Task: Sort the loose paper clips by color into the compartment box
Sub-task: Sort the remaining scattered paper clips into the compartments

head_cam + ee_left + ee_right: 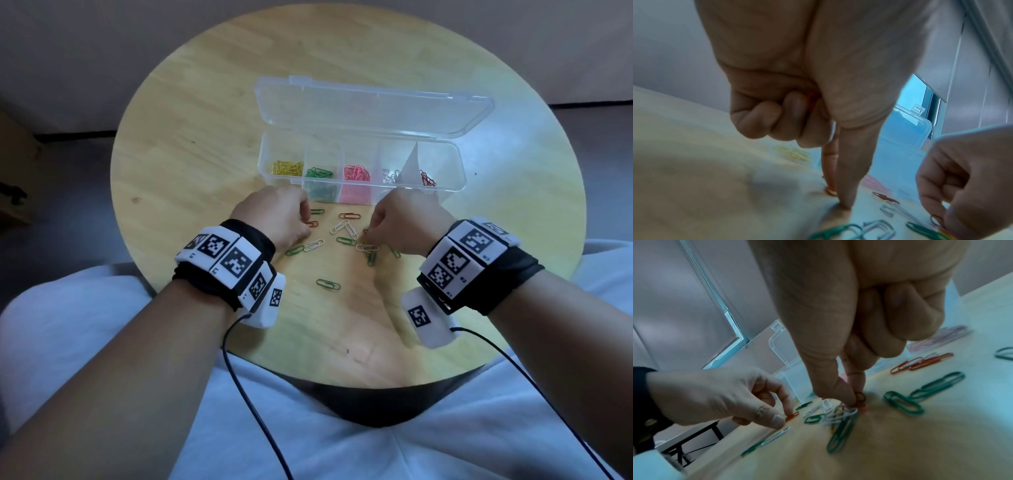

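Most of the sorting looks done; the clear compartment box (445,164) sits open at the far side of the round table (178,144), with yellow, green, pink, white and red clips already lying in separate sections from left to right. What is left is a small scatter of loose clips (346,228) on the wood between the box and the person, mostly green and white with a few red; I count roughly a dozen, though some overlap. Both hands are down among them; the left hand (274,219) has forefinger and thumb pressed to the tabletop at a red clip (792,416), its other fingers curled over something reddish in the palm, apparently a clip; the right hand (407,222) pinches a dark red clip (860,396) between thumb and forefinger at the edge of a tangled heap, the remaining fingers folded in. By my reckoning the red section gets these next; greens and whites remain.
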Motion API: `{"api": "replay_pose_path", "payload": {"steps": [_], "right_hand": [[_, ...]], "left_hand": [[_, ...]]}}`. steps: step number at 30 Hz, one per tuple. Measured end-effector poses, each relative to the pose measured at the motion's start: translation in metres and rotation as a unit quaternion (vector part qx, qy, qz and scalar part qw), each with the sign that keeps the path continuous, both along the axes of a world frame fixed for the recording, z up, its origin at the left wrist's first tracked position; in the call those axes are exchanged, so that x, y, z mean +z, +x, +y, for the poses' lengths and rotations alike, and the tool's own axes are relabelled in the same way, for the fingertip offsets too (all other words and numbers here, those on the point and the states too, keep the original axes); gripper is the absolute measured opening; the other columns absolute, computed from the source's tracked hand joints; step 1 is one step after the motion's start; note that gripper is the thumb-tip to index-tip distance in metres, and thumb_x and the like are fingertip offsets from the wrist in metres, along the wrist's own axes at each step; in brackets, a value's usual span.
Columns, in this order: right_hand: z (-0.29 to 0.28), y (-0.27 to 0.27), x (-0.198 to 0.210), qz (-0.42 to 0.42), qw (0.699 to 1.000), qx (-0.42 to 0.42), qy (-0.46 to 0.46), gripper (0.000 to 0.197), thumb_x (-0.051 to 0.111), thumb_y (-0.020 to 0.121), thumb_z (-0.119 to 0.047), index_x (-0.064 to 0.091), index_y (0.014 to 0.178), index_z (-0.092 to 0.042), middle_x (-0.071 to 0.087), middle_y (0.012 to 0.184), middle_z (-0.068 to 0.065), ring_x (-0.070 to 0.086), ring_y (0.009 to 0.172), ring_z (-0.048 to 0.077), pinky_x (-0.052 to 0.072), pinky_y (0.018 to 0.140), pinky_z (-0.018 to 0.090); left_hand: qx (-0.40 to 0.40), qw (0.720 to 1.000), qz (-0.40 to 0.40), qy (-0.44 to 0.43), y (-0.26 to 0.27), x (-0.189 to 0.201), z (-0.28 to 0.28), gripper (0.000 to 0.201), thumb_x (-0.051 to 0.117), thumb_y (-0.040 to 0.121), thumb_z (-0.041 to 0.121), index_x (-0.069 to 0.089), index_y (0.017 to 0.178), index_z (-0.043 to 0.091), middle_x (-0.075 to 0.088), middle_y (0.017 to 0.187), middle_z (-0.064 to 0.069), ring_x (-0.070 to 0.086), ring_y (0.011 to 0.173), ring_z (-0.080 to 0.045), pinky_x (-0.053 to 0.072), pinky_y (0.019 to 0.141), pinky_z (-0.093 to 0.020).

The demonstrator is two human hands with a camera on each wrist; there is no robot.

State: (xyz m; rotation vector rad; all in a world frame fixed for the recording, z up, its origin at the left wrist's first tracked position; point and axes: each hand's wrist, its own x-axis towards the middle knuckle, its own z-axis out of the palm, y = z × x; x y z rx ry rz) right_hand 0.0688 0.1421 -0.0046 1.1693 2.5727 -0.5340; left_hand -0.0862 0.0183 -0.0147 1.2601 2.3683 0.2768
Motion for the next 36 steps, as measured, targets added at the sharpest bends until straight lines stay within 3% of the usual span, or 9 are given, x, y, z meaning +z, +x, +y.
{"api": "replay_pose_path", "payload": {"steps": [4,7,12,15,18,21,24,29,36], "right_hand": [[0.000,0.013,-0.002,0.024,0.999,-0.014,-0.035,0.022,0.069,0.079,-0.032,0.066,0.069,-0.013,0.061,0.059,0.000,0.061,0.067,0.020,0.052,0.068,0.030],[-0.002,0.032,-0.002,0.117,0.979,-0.093,-0.138,0.016,0.060,0.082,-0.020,0.060,0.069,-0.011,0.056,0.057,-0.003,0.048,0.048,0.010,0.039,0.045,0.022],[-0.006,0.069,-0.002,0.240,0.828,-0.296,-0.412,0.019,0.040,0.085,-0.014,0.038,0.067,-0.019,0.031,0.055,0.000,0.016,0.041,0.012,0.013,0.042,0.016],[-0.002,0.081,0.003,0.290,0.764,-0.329,-0.473,0.026,0.038,0.087,-0.020,0.030,0.063,-0.021,0.023,0.056,-0.001,0.013,0.044,0.013,0.007,0.045,0.022],[0.003,0.086,0.010,0.337,0.708,-0.343,-0.517,0.035,0.040,0.094,-0.028,0.030,0.061,-0.021,0.022,0.057,-0.001,0.016,0.042,0.012,0.009,0.043,0.024],[0.006,0.086,0.016,0.379,0.660,-0.343,-0.551,0.033,0.042,0.093,-0.030,0.045,0.064,-0.016,0.035,0.058,0.001,0.027,0.042,0.013,0.021,0.038,0.022],[0.009,0.088,0.019,0.405,0.628,-0.364,-0.556,0.039,0.046,0.094,-0.038,0.051,0.063,-0.014,0.046,0.058,0.002,0.037,0.045,0.014,0.034,0.040,0.020],[0.017,0.092,0.026,0.403,0.640,-0.372,-0.537,0.049,0.050,0.094,-0.042,0.029,0.054,-0.022,0.027,0.051,-0.003,0.026,0.043,0.014,0.022,0.037,0.022],[0.029,0.092,0.044,0.392,0.704,-0.321,-0.498,0.040,0.050,0.095,-0.040,0.040,0.063,-0.019,0.026,0.056,-0.003,0.021,0.044,0.012,0.017,0.039,0.022]], "left_hand": [[-0.003,1.000,0.005,-0.028,0.003,0.004,0.002,0.009,0.071,0.082,0.028,0.065,0.076,0.024,0.067,0.094,0.003,0.062,0.091,-0.021,0.048,0.077,-0.030],[0.003,0.999,0.008,-0.050,0.005,0.004,0.002,0.009,0.065,0.078,0.025,0.068,0.073,0.017,0.068,0.081,0.002,0.064,0.083,-0.022,0.053,0.074,-0.032],[-0.014,0.995,0.023,-0.096,0.008,0.006,0.001,0.025,0.056,0.078,0.031,0.051,0.060,0.013,0.055,0.063,0.000,0.054,0.063,-0.021,0.041,0.056,-0.028],[-0.025,0.992,-0.013,-0.125,0.009,0.010,0.000,0.025,0.040,0.088,0.031,0.046,0.066,0.018,0.053,0.079,-0.004,0.052,0.080,-0.026,0.040,0.069,-0.031],[-0.013,0.992,-0.085,-0.092,0.004,0.012,-0.005,0.029,0.031,0.094,0.024,0.054,0.078,0.016,0.056,0.092,-0.008,0.052,0.091,-0.027,0.043,0.082,-0.036],[0.005,0.985,-0.172,-0.017,0.004,0.017,-0.012,0.035,0.032,0.094,0.019,0.038,0.059,0.017,0.044,0.066,-0.004,0.040,0.064,-0.021,0.028,0.057,-0.033],[0.019,0.961,-0.271,0.052,0.010,0.026,-0.018,0.041,0.032,0.094,0.017,0.031,0.053,0.022,0.029,0.050,0.002,0.020,0.047,-0.017,0.017,0.050,-0.031],[0.005,0.912,-0.379,0.158,0.033,0.038,-0.011,0.048,0.036,0.105,0.028,0.036,0.057,0.021,0.029,0.045,0.004,0.019,0.040,-0.013,0.020,0.043,-0.024],[0.080,0.793,-0.573,0.192,0.069,0.053,0.017,0.041,0.036,0.100,0.020,0.047,0.061,0.018,0.019,0.052,0.004,0.010,0.051,-0.016,0.026,0.043,-0.022]]}}
